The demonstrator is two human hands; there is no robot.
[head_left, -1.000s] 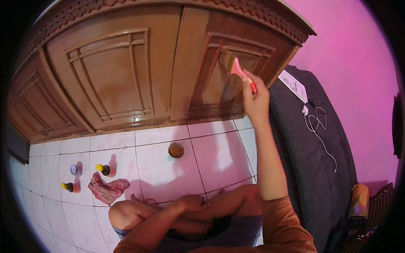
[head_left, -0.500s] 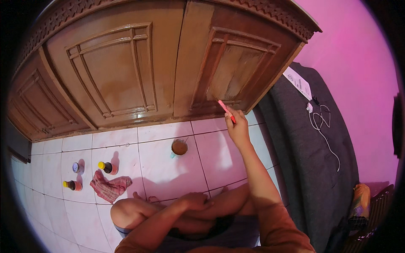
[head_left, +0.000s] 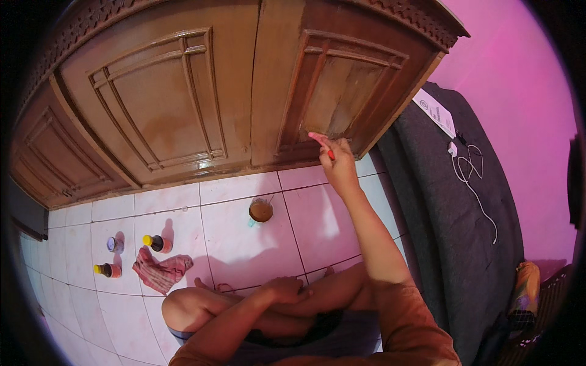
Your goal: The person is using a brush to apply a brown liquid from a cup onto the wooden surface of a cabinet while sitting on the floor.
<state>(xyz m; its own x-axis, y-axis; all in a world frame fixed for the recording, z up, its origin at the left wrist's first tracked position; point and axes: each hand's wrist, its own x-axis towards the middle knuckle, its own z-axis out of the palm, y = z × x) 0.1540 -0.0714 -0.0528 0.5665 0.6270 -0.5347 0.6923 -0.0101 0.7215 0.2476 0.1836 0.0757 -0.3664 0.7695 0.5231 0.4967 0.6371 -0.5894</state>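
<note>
In my right hand [head_left: 339, 163] is a slim paintbrush [head_left: 317, 138] with a pink and red handle, pinched between the fingers. Its tip meets the lower left part of the recessed panel on the right cabinet door [head_left: 342, 97]; the bristles are hard to make out. That panel looks patchy, with paler streaked wood inside a darker frame. My left hand [head_left: 288, 290] rests on my crossed legs, fingers loosely extended and holding nothing. Between me and the cabinet, a cup of brown liquid [head_left: 261, 210] stands on the tiled floor, with a thin stick showing at its rim.
To the left on the floor are two dark bottles with yellow caps [head_left: 157, 243], a small round container [head_left: 114, 244] and a crumpled reddish cloth [head_left: 161, 269]. A dark grey cushion or mattress [head_left: 445, 232] lies along the right, bearing a white cable [head_left: 470, 183] and a printed paper [head_left: 434, 113].
My right hand has moved slightly up and left, bringing the paintbrush more level against the panel. The left hand stays on my legs. The view has shifted slightly.
</note>
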